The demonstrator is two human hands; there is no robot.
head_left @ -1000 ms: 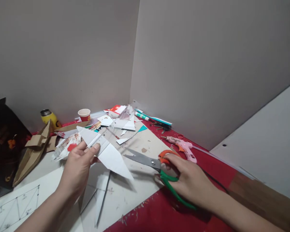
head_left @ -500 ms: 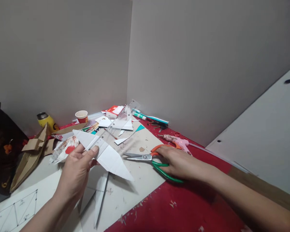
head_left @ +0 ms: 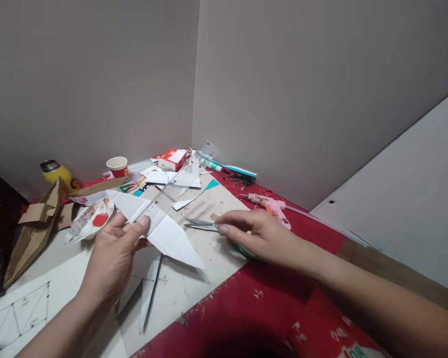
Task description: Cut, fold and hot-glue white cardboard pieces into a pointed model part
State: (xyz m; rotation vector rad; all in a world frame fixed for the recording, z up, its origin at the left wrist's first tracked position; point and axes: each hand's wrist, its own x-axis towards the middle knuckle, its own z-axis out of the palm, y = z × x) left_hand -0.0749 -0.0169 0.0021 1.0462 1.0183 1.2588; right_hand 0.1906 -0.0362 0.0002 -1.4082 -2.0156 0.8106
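My left hand (head_left: 114, 243) pinches a white folded cardboard piece (head_left: 175, 241) with pointed ends. Under its thumb a clear plastic ruler (head_left: 164, 190) lies across the cardboard and reaches toward the back corner. On the right, my right hand (head_left: 257, 233) is closed on scissors (head_left: 201, 224) near their pivot, with the blades pointing left above the board. The orange grip is hidden behind the hand; part of the green one shows below it. Beneath the left hand, another white cardboard piece (head_left: 149, 293) rests on the pale board (head_left: 194, 278).
A pink glue gun (head_left: 271, 203) lies on the red tablecloth (head_left: 224, 308) at right. Toward the back are a paper cup (head_left: 117, 167), a red-white box (head_left: 172, 159) and paper scraps. At left are a yellow bottle (head_left: 57, 174), a brown cardboard boat shape (head_left: 33, 238) and a drawn sheet (head_left: 30, 308).
My right hand has shifted forward along the scissors, from the handles to around the pivot. My left hand still holds the cardboard and ruler. The view has turned slightly right.
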